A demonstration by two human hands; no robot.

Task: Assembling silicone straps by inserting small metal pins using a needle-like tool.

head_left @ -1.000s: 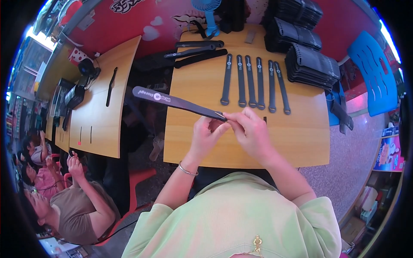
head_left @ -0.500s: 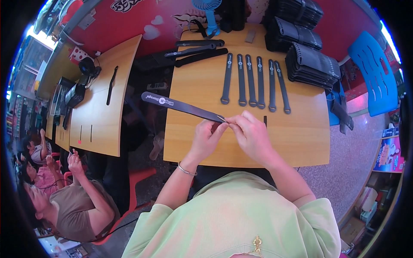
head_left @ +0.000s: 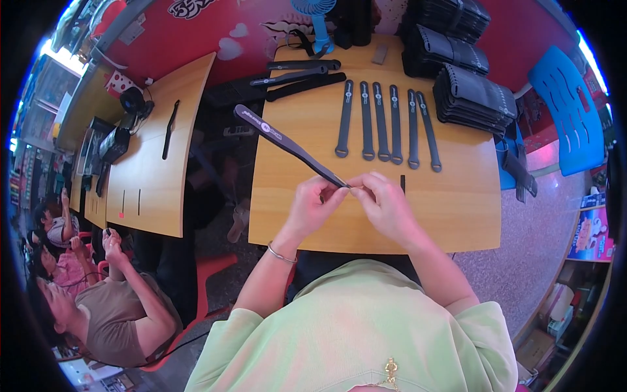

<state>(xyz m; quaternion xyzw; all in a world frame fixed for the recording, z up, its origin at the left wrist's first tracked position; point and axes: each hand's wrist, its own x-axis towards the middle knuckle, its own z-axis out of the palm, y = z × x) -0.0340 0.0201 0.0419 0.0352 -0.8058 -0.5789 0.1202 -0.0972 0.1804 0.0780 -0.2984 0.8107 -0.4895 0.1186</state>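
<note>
Since 1.0 s ago the long black strap (head_left: pixel 287 145) has swung its free end upward, from pointing near 9 o'clock toward about 10 o'clock, while both hands have kept their place over the near middle of the wooden table (head_left: pixel 450 209). Left hand (head_left: pixel 312 206) pinches the strap's near end between thumb and fingertips; right hand (head_left: pixel 385 206) meets it from 3 o'clock, fingers closed on the same end. From there the strap runs out past the table's left edge and carries pale round marks along its length.

At 12 o'clock from the hands, 5 matching black straps (head_left: pixel 382 121) lie side by side, looped ends toward the person. A small dark piece (head_left: pixel 402 183) lies just beside the right hand. Stacks of folded black straps (head_left: pixel 473 98) sit at 2 o'clock. A blue fan (head_left: pixel 319 19) stands at the far edge against a red wall sign (head_left: pixel 215 39) with white heart shapes. A blue plastic chair (head_left: pixel 567 117) stands at 3 o'clock.
</note>
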